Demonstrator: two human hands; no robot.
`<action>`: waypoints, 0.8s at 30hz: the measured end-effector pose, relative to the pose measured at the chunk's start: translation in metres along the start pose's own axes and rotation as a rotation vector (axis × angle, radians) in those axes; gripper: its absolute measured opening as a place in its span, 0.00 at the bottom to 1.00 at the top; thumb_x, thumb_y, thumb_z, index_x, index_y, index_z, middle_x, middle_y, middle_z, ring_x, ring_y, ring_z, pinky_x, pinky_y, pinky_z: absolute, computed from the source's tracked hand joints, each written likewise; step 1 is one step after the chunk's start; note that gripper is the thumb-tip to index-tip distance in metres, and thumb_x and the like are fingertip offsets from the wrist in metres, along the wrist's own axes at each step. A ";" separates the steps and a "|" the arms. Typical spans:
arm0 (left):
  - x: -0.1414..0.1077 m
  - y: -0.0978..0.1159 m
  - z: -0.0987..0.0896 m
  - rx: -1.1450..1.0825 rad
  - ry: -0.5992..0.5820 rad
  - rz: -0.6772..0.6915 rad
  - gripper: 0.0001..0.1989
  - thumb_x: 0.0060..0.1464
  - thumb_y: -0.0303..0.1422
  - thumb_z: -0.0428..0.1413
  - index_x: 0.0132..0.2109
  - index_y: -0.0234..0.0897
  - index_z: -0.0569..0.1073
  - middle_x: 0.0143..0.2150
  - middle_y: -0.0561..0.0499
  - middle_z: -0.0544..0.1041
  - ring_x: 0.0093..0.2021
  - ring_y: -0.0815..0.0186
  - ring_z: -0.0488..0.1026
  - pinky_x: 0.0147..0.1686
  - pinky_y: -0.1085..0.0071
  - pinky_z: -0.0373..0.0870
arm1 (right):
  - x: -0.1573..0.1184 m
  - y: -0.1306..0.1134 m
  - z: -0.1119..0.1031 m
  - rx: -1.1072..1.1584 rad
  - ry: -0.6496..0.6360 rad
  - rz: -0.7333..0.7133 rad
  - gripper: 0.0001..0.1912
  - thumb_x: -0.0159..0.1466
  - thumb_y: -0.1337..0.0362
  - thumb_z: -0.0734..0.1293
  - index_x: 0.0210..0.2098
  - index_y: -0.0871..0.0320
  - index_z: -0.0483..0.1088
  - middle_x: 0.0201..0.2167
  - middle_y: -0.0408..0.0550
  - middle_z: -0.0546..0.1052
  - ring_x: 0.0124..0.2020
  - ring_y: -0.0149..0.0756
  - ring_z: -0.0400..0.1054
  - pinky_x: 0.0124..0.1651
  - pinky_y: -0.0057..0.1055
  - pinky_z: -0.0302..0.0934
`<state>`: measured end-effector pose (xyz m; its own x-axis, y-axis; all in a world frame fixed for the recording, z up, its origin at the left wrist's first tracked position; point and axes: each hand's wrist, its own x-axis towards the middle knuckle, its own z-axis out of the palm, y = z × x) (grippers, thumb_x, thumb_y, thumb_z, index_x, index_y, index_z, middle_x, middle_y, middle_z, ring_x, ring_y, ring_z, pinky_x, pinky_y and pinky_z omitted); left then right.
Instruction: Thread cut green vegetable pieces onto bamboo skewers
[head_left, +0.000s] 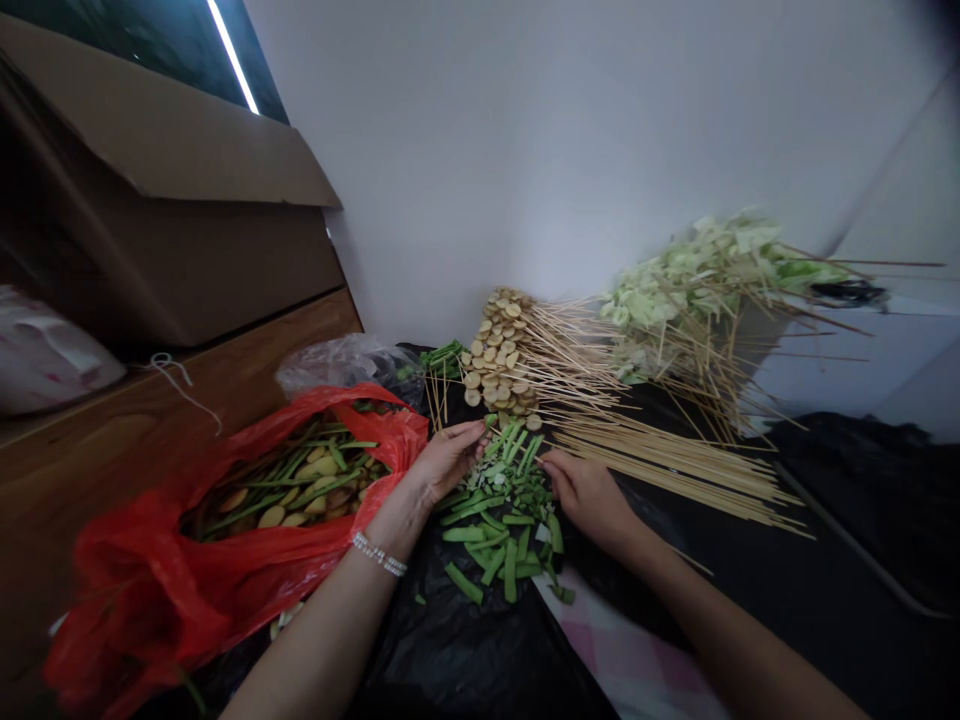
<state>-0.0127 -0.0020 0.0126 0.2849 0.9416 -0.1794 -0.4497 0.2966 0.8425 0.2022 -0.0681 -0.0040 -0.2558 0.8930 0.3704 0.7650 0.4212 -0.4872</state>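
My left hand (450,458), with a beaded bracelet on its wrist, pinches a small green piece at the near edge of the skewered slices. My right hand (589,495) is closed on a thin wooden skewer that points left toward the left fingers. Between and below both hands lies a pile of cut green bean pieces (510,560) on black plastic. Pale round slices on skewers (495,350) are stacked just beyond the hands. Bare skewers (690,470) lie fanned out to the right of them.
A red plastic bag (172,560) with vegetable scraps lies at left, near clear plastic (352,365). Skewered cabbage leaves (697,270) are heaped at back right against the white wall. A cardboard box (187,250) stands at upper left. Black plastic (870,490) lies at right.
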 end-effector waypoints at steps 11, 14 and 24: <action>-0.001 -0.001 0.002 0.014 -0.003 -0.003 0.10 0.39 0.26 0.68 0.32 0.28 0.79 0.29 0.48 0.78 0.28 0.75 0.70 0.29 0.80 0.66 | -0.001 -0.001 0.001 -0.017 -0.023 0.015 0.14 0.68 0.63 0.54 0.35 0.55 0.69 0.27 0.44 0.76 0.28 0.33 0.68 0.34 0.26 0.54; -0.002 -0.001 0.004 0.017 -0.017 -0.016 0.10 0.38 0.26 0.69 0.32 0.27 0.79 0.29 0.48 0.78 0.28 0.75 0.70 0.29 0.81 0.66 | -0.002 0.000 0.003 -0.016 -0.025 0.014 0.14 0.68 0.63 0.54 0.36 0.55 0.70 0.29 0.45 0.77 0.31 0.34 0.70 0.36 0.26 0.56; -0.002 -0.006 0.001 0.045 -0.012 -0.025 0.13 0.36 0.26 0.69 0.34 0.29 0.79 0.29 0.49 0.78 0.28 0.74 0.71 0.32 0.78 0.66 | -0.004 0.000 0.005 -0.093 0.003 -0.015 0.14 0.67 0.65 0.53 0.38 0.55 0.70 0.33 0.47 0.78 0.35 0.35 0.72 0.38 0.26 0.56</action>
<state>-0.0095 -0.0057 0.0083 0.3063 0.9318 -0.1948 -0.4034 0.3124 0.8600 0.2000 -0.0706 -0.0094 -0.2664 0.8861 0.3794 0.8127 0.4181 -0.4058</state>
